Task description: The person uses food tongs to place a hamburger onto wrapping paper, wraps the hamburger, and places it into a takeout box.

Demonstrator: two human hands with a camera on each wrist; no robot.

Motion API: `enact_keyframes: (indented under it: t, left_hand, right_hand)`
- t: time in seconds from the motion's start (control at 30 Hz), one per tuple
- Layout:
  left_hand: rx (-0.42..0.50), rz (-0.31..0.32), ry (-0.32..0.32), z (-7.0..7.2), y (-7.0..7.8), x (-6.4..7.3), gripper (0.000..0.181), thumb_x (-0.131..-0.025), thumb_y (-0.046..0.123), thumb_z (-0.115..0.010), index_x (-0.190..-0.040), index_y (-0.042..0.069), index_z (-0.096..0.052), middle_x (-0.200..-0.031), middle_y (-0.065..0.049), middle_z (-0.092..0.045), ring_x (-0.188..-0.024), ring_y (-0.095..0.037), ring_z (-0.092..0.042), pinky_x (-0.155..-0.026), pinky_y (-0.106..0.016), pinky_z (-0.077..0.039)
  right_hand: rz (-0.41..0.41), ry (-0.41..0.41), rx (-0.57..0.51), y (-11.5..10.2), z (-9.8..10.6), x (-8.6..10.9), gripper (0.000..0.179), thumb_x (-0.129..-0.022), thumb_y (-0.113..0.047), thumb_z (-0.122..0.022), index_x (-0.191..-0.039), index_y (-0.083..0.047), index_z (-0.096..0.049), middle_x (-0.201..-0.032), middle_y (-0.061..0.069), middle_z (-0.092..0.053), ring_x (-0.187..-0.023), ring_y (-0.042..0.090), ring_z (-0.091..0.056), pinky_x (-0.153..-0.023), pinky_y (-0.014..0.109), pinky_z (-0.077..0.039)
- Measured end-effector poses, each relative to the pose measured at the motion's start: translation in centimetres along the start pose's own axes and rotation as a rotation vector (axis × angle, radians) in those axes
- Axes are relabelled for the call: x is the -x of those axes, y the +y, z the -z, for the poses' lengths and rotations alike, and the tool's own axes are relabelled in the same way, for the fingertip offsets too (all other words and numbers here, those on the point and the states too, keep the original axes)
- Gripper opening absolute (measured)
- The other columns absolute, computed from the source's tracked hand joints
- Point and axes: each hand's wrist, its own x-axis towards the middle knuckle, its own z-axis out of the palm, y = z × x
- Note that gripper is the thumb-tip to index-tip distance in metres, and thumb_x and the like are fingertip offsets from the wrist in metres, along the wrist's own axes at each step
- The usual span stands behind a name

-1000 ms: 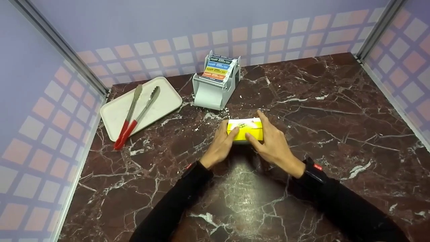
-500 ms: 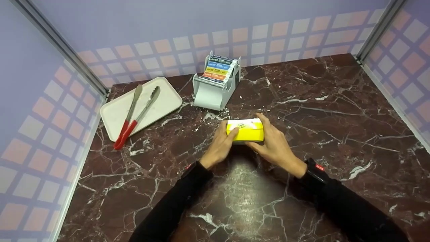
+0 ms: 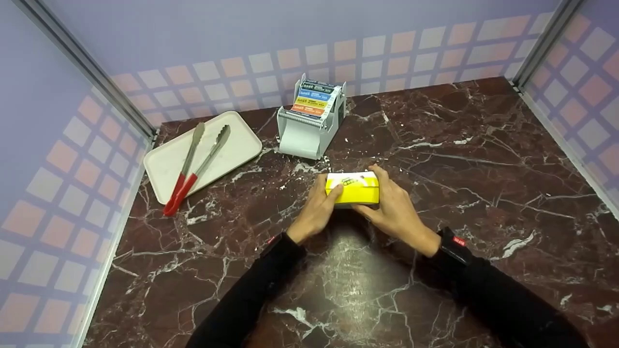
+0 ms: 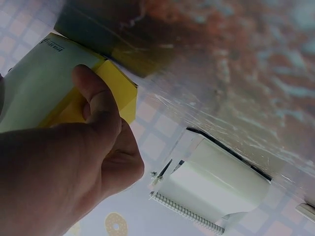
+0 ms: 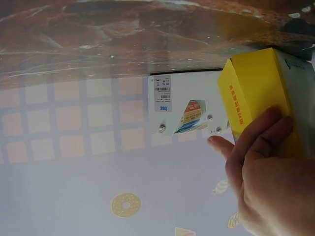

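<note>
Both hands hold a small yellow and white cardboard box [image 3: 357,195] above the marbled table. My left hand [image 3: 314,212] grips its left end, the thumb lying on the yellow front face. At the other end, my right hand [image 3: 399,212] holds the box with fingers along the side and thumb at the lower edge. In the left wrist view the box's pale face [image 4: 42,83] and yellow end show beside the thumb. The right wrist view shows fingers of my right hand [image 5: 275,182] against the yellow side panel [image 5: 261,83], which bears printed characters.
Behind the box stands a grey label dispenser [image 3: 302,137] with a roll of colourful printed labels [image 3: 314,99]. To the left lies a white tray [image 3: 164,164] with red-handled metal tongs [image 3: 184,186] across it. Patterned walls [image 3: 595,92] enclose the table [image 3: 483,193] at back and sides.
My right thumb has slid off the box's yellow front down to its lower edge. The box has tilted very slightly; my left hand keeps its grip.
</note>
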Motion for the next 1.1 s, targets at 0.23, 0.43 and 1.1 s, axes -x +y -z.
enact_keyframes:
  t: [0.23, 0.43, 1.1]
  left_hand:
    - [-0.012, -0.016, 0.001, 0.02, 0.04, 0.13, 0.033, -0.108, 0.041, -0.038, -0.121, 0.011, -0.039, -0.114, -0.011, -0.046, -0.119, -0.030, -0.047, -0.113, -0.055, -0.043]
    - [-0.004, -0.022, 0.005, 0.07, 0.10, 0.14, 0.034, -0.108, 0.041, -0.039, -0.124, 0.010, -0.041, -0.114, -0.010, -0.046, -0.117, -0.029, -0.046, -0.110, -0.050, -0.043]
    - [-0.029, -0.013, 0.012, 0.04, 0.12, 0.37, 0.042, -0.109, 0.045, -0.039, -0.134, 0.011, -0.039, -0.124, -0.013, -0.048, -0.121, -0.030, -0.047, -0.111, -0.053, -0.044]
  right_hand:
    - [-0.027, -0.006, 0.002, -0.24, -0.06, -0.01, 0.087, -0.080, -0.030, -0.091, -0.144, -0.003, -0.039, -0.117, 0.027, -0.068, -0.103, 0.044, -0.069, -0.088, 0.056, -0.060]
    - [-0.014, 0.003, 0.007, -0.22, -0.13, -0.02, 0.087, -0.080, -0.031, -0.091, -0.144, -0.002, -0.040, -0.116, 0.027, -0.068, -0.103, 0.043, -0.069, -0.088, 0.055, -0.060]
    - [0.006, -0.028, -0.005, 0.22, 0.00, -0.25, 0.090, -0.080, -0.029, -0.091, -0.146, -0.001, -0.037, -0.118, 0.027, -0.066, -0.106, 0.045, -0.067, -0.094, 0.058, -0.057]
